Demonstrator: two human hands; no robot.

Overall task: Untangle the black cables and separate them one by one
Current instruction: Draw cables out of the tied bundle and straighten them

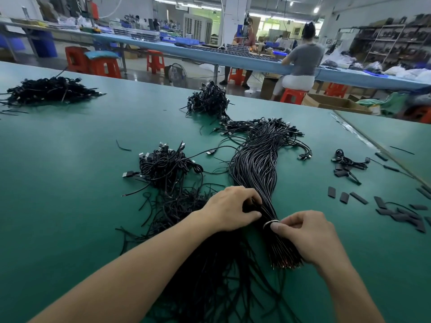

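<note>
A thick bundle [256, 164] of black cables lies down the middle of the green table [70, 159], with its plug ends fanned out at the far end. The left hand [231, 208] curls its fingers into the bundle near the bare-wire end, and just beside it the right hand [303, 236] pinches the pale band [270, 223] ringing the bundle. A loose tangle [168, 169] lies to the left, and short black sleeves [345, 197] are scattered to the right.
</note>
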